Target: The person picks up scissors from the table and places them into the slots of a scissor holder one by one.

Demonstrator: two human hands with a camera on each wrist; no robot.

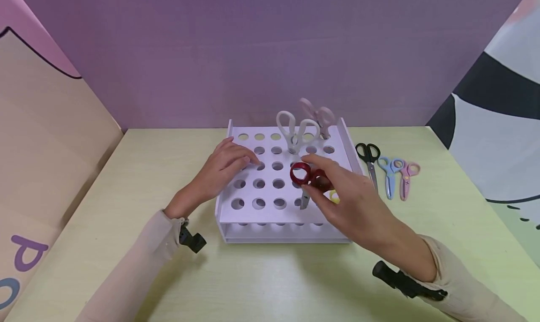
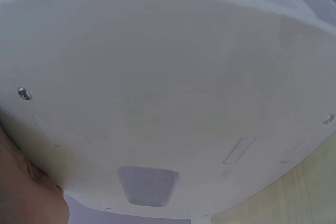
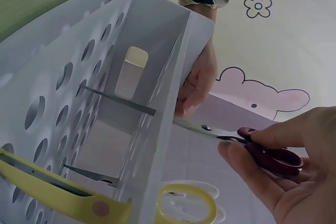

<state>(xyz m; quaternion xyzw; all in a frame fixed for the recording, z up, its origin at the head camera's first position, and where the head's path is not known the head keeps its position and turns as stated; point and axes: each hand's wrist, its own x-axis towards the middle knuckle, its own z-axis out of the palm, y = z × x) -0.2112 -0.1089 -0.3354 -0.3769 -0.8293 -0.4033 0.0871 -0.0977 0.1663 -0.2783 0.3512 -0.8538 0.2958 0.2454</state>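
Observation:
My right hand (image 1: 358,205) pinches red-handled scissors (image 1: 300,173) by their finger loops over the front right part of a white rack (image 1: 270,214) full of round holes. Their blades (image 3: 199,127) point down at the rack's top panel; how deep the tip reaches I cannot tell. White scissors (image 1: 291,133) and pale pink scissors (image 1: 322,118) stand handles up in the back rows. Yellow scissors (image 3: 186,203) also sit in the rack, mostly hidden behind my right hand in the head view. My left hand (image 1: 225,167) rests over the rack's left edge with loosely bent fingers.
Black scissors (image 1: 370,155), blue scissors (image 1: 390,172) and pink scissors (image 1: 407,174) lie side by side on the table (image 1: 177,265), right of the rack. A purple backdrop (image 1: 270,55) rises behind. The rack's side panel (image 2: 168,87) fills the left wrist view.

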